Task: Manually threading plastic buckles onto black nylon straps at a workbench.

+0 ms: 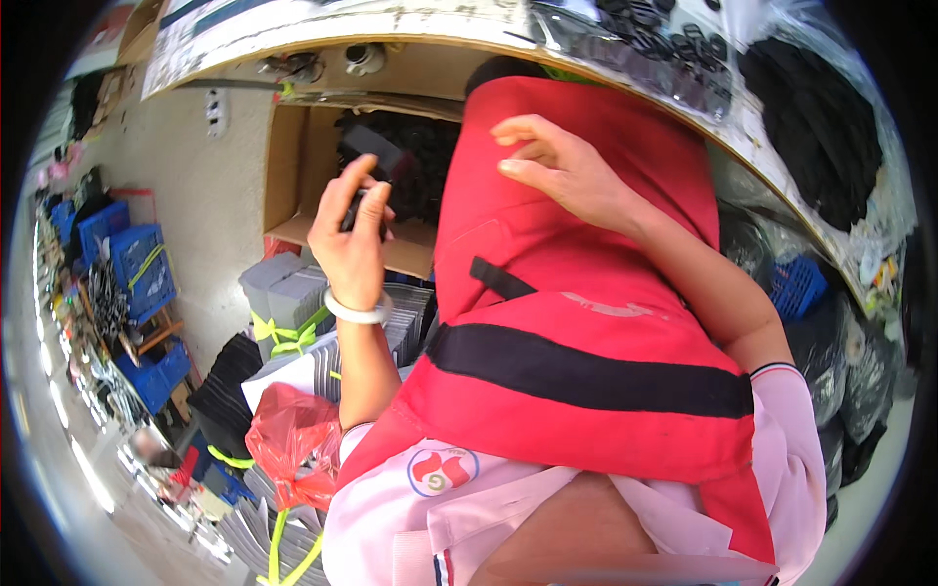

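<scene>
My left hand (347, 234), a white bangle (359, 308) at its wrist, is over the near side of an open cardboard box (283, 166). Its fingers are bent round a small black piece (354, 209) whose kind I cannot make out. Just beyond the fingertips shows a dark grey flat piece (376, 146); whether it touches them I cannot tell. Many black pieces (430, 181) fill the box. My right hand (567, 166) hovers above the red apron (586, 254) on my lap, fingers curved, thumb apart, nothing between them.
A worktable (420, 21) curves across the front, bearing small black parts (684, 44) and a black heap (811, 127) on plastic. Left of me are tied grey bundles (278, 283) and a red plastic bag (293, 435). Blue crates (142, 269) stand farther left; a blue basket (796, 286) is right.
</scene>
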The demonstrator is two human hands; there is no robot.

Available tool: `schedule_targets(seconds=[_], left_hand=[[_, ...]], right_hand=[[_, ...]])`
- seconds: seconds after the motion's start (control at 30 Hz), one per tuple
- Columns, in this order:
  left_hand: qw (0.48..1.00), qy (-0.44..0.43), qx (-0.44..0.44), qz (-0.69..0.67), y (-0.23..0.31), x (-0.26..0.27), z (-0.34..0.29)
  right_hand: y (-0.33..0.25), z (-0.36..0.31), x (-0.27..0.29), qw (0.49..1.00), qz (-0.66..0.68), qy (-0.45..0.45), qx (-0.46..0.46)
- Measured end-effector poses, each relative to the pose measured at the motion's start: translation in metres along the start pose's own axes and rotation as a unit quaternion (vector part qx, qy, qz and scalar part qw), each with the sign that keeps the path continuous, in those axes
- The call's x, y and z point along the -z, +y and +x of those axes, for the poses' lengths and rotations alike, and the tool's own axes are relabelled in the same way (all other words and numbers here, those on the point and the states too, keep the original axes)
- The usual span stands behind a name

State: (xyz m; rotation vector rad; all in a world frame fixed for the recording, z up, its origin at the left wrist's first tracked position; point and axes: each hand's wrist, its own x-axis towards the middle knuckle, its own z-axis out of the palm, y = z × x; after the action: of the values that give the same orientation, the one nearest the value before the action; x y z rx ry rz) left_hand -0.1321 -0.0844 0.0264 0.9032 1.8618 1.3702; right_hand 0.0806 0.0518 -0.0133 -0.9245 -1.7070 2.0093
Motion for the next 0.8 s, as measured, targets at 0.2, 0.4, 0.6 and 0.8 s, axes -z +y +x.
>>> schedule_targets(seconds=[0.2,0.4,0.6,0.8], left_hand=[[0.972,-0.169,0.129,-0.098,-0.004,-0.035,-0.007],[0.924,-0.306,0.14,-0.183,-0.006,-0.091,-0.003],[0.933,-0.264,0.132,-0.204,-0.013,-0.093,0.0],[0.957,-0.262,-0.123,-0.035,-0.002,-0.116,0.002]], right_hand=[[-0.032,-0.009,-0.013,0.983,-0.138,-0.076,0.099],[-0.017,-0.011,0.009,0.986,-0.127,-0.063,0.082],[-0.002,-0.03,0.048,0.952,0.264,0.03,-0.155],[0.01,-0.049,0.036,0.924,0.336,-0.035,-0.18]])
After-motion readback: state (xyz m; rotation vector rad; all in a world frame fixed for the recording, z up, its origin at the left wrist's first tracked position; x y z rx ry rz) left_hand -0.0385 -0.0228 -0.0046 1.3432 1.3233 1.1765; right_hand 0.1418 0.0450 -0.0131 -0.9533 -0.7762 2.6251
